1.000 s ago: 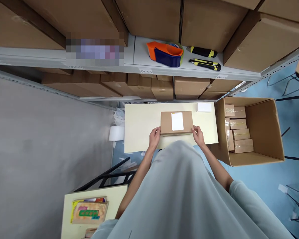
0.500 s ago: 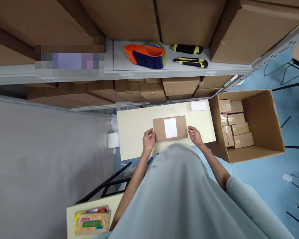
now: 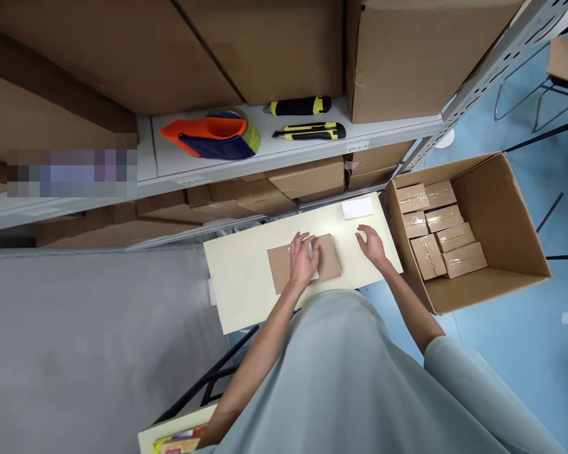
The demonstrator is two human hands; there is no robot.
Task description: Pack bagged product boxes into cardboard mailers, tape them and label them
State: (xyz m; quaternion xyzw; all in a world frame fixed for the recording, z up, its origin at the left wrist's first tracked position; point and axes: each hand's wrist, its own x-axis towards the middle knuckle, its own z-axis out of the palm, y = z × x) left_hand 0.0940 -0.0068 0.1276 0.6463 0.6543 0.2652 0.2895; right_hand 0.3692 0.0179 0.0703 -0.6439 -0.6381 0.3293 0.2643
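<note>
A flat brown cardboard box [image 3: 330, 255] lies on the pale yellow table [image 3: 241, 271]. Over its middle is my left hand [image 3: 303, 260], fingers apart, covering much of the white label [image 3: 315, 275] on top. Whether the palm presses on the box or hovers just above it, I cannot tell. My right hand [image 3: 372, 244] is off to the right of the box, above the table, with loosely curved, parted fingers and nothing in them. Just beyond it, near the table's far edge, sits a small white stack of labels or paper [image 3: 358, 209].
A large open carton [image 3: 497, 214] holding several small taped boxes [image 3: 443, 217] stands right of the table. Above the table, a grey shelf [image 3: 369, 129] bears big cartons, an orange and blue tape dispenser [image 3: 213, 135] and two utility knives [image 3: 307, 120]. Books [image 3: 182, 439] lie on a surface at lower left.
My left hand has moved from the box's left edge onto its labelled top. My right hand has come away from the box's right edge. The view has turned toward the right.
</note>
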